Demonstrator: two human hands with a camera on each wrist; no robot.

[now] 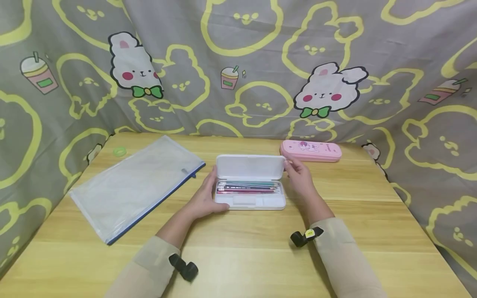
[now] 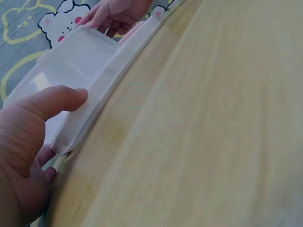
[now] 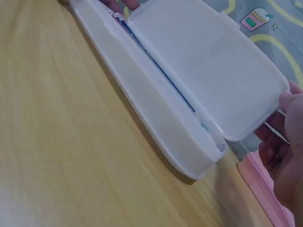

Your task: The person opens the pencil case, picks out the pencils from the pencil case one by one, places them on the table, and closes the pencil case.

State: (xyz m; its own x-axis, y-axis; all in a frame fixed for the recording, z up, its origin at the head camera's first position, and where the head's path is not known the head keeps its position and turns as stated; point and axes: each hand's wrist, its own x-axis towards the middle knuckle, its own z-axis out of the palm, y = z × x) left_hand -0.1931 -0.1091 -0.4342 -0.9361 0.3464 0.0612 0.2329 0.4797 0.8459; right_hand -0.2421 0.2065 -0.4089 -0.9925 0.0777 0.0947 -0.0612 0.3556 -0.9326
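Pencils (image 1: 246, 187) lie side by side, lengthwise, in the rear part of a white pencil case (image 1: 273, 202), which rests on the middle of a wooden table (image 1: 238, 260) with its lid (image 1: 250, 167) raised along the back. Dark, teal and red barrels show among them, with several white tips toward the left end. In front of the pencils runs a white strip of the case with a raised white block in it; whether that block is loose or moulded in cannot be told.

The left hand (image 1: 204, 198) holds the left end of the case, thumb spread over the front rim, the other fingers reaching round the side. The right hand (image 1: 301, 177) pinches the right edge of the lid, its thumb at the corner and its fingers behind; the right wrist view shows this grip narrow.

A closed pink pencil case (image 1: 311, 151) with a printed rabbit sits just behind the right hand. To the left lies a clear zip pouch (image 1: 138, 190), slanted, its blue zip edge facing the person. Beyond the pouch is a small green ring (image 1: 120, 151). Gray cloth (image 1: 186, 25) with yellow outlines and white rabbits hangs around the table.
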